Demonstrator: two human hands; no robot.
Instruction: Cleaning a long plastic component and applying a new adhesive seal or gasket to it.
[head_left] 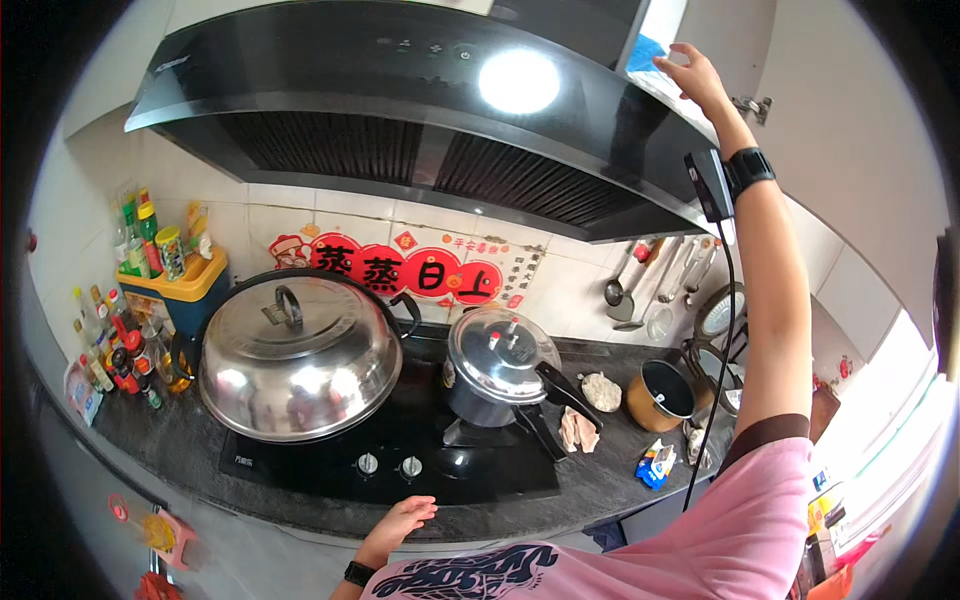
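Where right hand (692, 76) is raised (fingers parted): 1 blue packet (646, 52), beside.
Left hand (403, 520): loosely extended, near cooktop (320, 470).

A home kitchen: range hood (400, 100), cooktop (425, 435), pressure cooker (485, 375), hanging ladles (614, 292), bottled condiments (125, 355).

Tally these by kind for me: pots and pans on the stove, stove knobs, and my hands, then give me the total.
Large lidded pan: 1
Pressure cooker: 1
Stove knobs: 2
Hands, left hand and right hand: 2
Total: 6
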